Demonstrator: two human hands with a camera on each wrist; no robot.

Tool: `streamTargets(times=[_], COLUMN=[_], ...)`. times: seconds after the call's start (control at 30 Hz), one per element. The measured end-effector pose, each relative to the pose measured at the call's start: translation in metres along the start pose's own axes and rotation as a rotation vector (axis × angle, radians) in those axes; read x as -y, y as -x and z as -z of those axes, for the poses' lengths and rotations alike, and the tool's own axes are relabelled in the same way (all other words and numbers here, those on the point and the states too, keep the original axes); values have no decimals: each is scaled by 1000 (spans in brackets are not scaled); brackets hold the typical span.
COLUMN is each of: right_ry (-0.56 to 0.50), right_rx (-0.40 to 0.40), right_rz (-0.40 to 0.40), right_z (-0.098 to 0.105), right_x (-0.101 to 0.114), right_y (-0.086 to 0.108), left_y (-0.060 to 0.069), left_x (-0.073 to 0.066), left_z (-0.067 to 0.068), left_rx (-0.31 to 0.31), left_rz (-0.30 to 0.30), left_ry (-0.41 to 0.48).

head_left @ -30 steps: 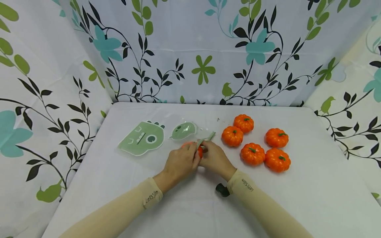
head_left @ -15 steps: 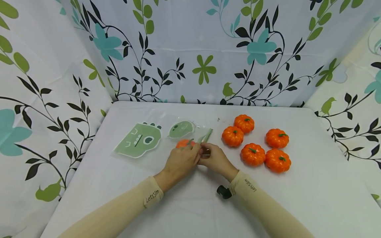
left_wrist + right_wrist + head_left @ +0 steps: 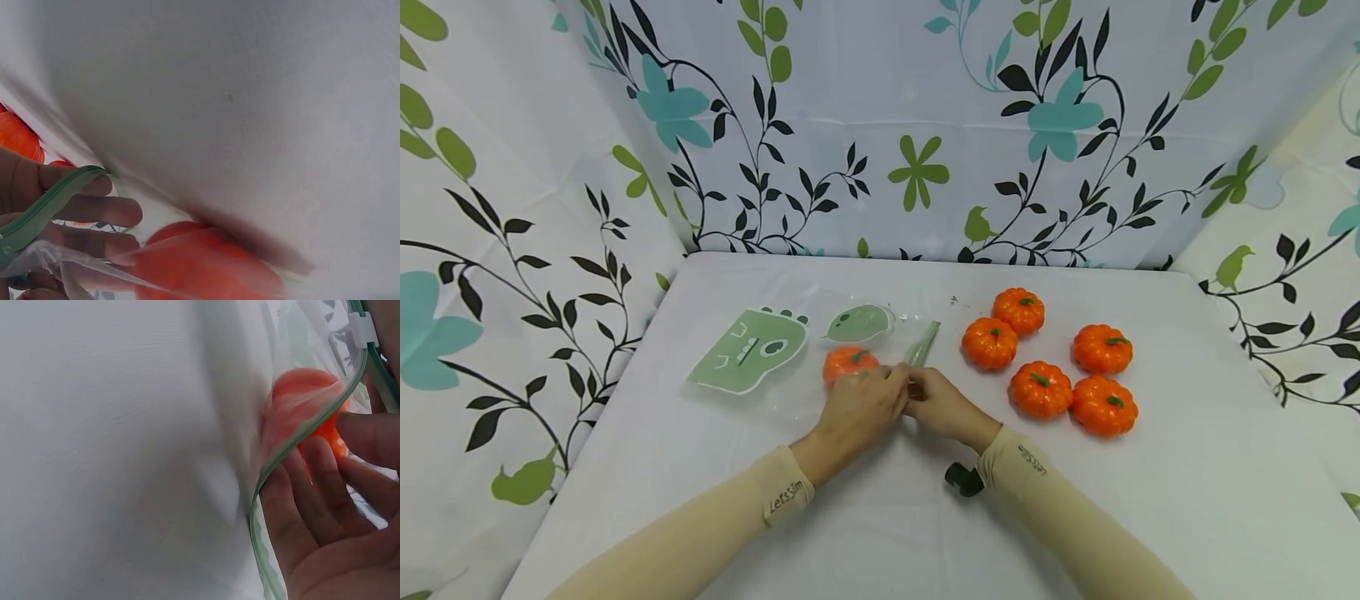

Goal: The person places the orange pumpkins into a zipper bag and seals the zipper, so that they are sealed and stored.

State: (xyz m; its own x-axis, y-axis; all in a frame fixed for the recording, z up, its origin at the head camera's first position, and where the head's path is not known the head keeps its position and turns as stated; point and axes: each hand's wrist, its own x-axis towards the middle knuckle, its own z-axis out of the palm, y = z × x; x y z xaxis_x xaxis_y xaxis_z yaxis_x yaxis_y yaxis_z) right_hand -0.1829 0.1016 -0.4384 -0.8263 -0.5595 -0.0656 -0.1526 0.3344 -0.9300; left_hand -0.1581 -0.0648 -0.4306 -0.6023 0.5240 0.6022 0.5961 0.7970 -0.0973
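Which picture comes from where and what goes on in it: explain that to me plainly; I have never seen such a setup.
There is no machine here, just a person's bare left hand and right hand. The wide picture comes from a camera on the person's head; each close one comes from a camera worn on a wrist. On the white table lie five orange pumpkins to the right and a clear, green-printed bag to the left. A sixth pumpkin seems to be inside it. Both hands are at the bag's green zip strip: the left appears to grip it; whether the right pinches it or only touches it is hard to tell.
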Motion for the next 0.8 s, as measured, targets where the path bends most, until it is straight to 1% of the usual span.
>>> streamTargets(times=[0.1, 0.27, 0.33, 0.47, 0.53, 0.63, 0.7, 0.8], right_ry=[4, -27, -35, -24, 7, 103, 204, 355], right_rx=[18, 26, 30, 42, 30, -30, -111, -240], right_rz=[10, -17, -14, 23, 31, 47, 68, 140], right_z=[-1, -3, -3, 1, 6, 15, 23, 39], right_x=[-1, -3, -4, -2, 1, 9, 15, 26], right_y=[-2, -3, -2, 4, 12, 26, 39, 56], left_y=[2, 5, 6, 7, 6, 5, 4, 2], left_x=[0, 2, 2, 3, 4, 5, 6, 8], left_z=[0, -1, -1, -1, -1, -1, -1, 0], left_rx=[7, 9, 5, -5, -6, -4, 3, 21], left_rz=[4, 31, 43, 71, 87, 120, 139, 168], left_ry=[30, 113, 139, 163, 171, 180, 184, 179])
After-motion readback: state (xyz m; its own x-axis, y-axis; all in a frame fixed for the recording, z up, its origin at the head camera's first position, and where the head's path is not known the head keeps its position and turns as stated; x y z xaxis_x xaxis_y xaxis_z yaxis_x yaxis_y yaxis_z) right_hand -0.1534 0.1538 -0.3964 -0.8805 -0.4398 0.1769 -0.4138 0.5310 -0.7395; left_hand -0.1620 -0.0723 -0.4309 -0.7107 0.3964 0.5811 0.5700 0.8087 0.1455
